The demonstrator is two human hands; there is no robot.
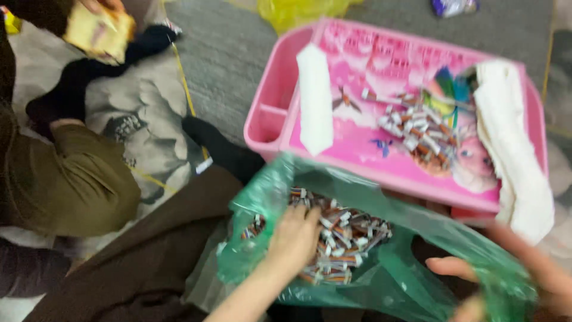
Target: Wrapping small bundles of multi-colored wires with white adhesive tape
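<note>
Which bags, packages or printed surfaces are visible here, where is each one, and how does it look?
Green plastic bag: bottom centre, translucent, crumpled, open, full of small pieces; left hand inside, right hand at its edge.
Pink tray: upper right, rectangular, with a blurred cartoon print.
Yellow plastic bag: top centre, crumpled.
Small wrapper: top right, purple-white, blurred.
</note>
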